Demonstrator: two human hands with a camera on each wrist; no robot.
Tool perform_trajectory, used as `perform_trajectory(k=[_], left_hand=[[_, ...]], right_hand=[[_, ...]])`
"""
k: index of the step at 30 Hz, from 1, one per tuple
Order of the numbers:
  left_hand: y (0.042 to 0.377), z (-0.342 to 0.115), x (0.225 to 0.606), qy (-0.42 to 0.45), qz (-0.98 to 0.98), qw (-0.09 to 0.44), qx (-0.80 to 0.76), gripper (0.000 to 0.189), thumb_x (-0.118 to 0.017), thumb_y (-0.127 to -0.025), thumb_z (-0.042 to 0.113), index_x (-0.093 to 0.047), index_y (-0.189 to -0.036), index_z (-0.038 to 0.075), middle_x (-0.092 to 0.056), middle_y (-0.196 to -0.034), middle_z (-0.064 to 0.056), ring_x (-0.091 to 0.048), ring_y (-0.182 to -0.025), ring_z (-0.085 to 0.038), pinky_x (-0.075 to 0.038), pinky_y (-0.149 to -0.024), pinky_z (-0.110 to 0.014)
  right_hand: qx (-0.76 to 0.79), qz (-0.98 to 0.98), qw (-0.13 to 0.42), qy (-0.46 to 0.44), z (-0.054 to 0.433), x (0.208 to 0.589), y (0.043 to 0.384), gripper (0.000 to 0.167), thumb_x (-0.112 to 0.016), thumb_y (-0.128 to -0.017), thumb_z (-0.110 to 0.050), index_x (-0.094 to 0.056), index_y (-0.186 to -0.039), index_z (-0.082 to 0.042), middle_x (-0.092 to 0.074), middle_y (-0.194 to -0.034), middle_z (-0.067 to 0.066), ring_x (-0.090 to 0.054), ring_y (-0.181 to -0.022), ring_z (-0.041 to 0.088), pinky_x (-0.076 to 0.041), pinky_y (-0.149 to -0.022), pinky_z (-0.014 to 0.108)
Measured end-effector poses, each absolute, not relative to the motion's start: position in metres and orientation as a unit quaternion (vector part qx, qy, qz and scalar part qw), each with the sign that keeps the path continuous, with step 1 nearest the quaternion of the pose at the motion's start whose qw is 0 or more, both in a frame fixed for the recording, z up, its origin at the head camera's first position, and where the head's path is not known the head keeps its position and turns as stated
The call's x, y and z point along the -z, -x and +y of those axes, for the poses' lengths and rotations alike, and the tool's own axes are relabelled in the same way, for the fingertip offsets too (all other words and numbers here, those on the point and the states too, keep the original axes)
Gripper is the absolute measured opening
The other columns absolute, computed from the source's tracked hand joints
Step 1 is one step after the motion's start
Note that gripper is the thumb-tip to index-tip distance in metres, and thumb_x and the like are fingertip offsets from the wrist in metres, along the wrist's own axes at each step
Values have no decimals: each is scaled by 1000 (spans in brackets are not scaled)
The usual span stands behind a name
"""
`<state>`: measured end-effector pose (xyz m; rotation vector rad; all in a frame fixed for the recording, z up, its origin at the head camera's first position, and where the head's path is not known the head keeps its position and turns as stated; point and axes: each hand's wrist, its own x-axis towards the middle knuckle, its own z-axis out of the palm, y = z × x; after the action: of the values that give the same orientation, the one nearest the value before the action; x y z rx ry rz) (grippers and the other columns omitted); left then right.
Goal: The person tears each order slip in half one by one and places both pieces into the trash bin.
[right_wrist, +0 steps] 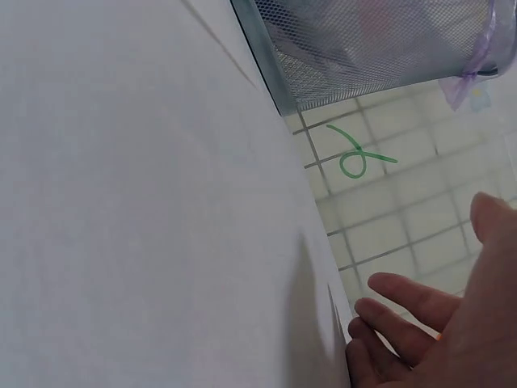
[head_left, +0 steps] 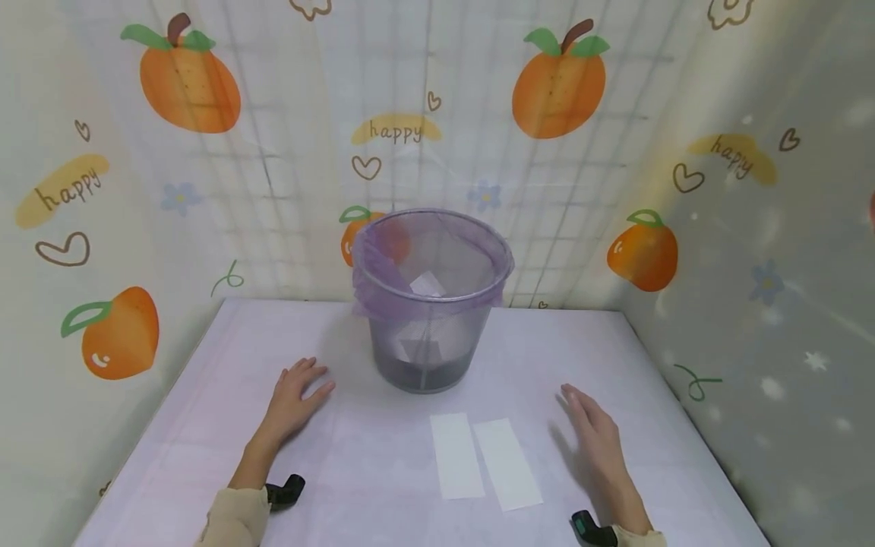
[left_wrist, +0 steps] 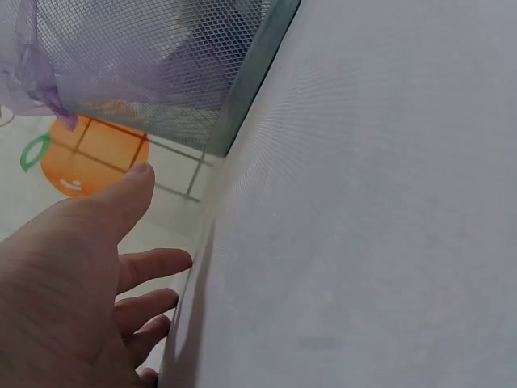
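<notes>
A mesh wastebasket (head_left: 427, 334) lined with a thin purple bag (head_left: 372, 292) stands upright toward the back of the table. Inside it, a white piece of paper (head_left: 427, 284) shows through the mouth. Two white paper strips (head_left: 457, 456) lie side by side on the tabletop in front of the basket. My left hand (head_left: 292, 399) is left of the basket, fingers loosely spread, low over the table and holding nothing. To the right of the strips is my right hand (head_left: 596, 433), fingers relaxed and slightly bent, with nothing in it. Both hands are apart from the basket and strips.
The white-covered table (head_left: 369, 486) has its back edge against a hanging curtain (head_left: 287, 190) printed with oranges, hearts and words. More curtain closes in the left and right sides. Dark wrist devices (head_left: 285, 492) are worn on both wrists.
</notes>
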<state>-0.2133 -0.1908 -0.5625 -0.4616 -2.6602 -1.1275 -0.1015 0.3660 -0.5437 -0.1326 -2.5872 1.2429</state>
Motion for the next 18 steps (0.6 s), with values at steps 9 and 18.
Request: perform_trajectory(k=[9, 18], left_hand=[[209, -183, 563, 155, -899, 104, 396, 56, -73, -98, 29, -61, -143, -2, -50, -156, -27, -35, -152, -50, -15, -125, -70], [193, -153, 566, 204, -882, 109, 410, 45, -78, -93, 28, -70, -128, 2, -54, -152, -28, -41, -148, -51, -21, -123, -70]], right_hand=[[-424, -895, 125, 66, 353, 538, 94, 61, -44, -112, -47, -47, -156, -5, -46, -161, 22, -37, -152, 45, -28, -122, 66], [-425, -896, 126, 32, 337, 542, 91, 58, -52, -110, -46, -49, -154, -7, -48, -158, 20, -41, -149, 43, -31, -120, 66]])
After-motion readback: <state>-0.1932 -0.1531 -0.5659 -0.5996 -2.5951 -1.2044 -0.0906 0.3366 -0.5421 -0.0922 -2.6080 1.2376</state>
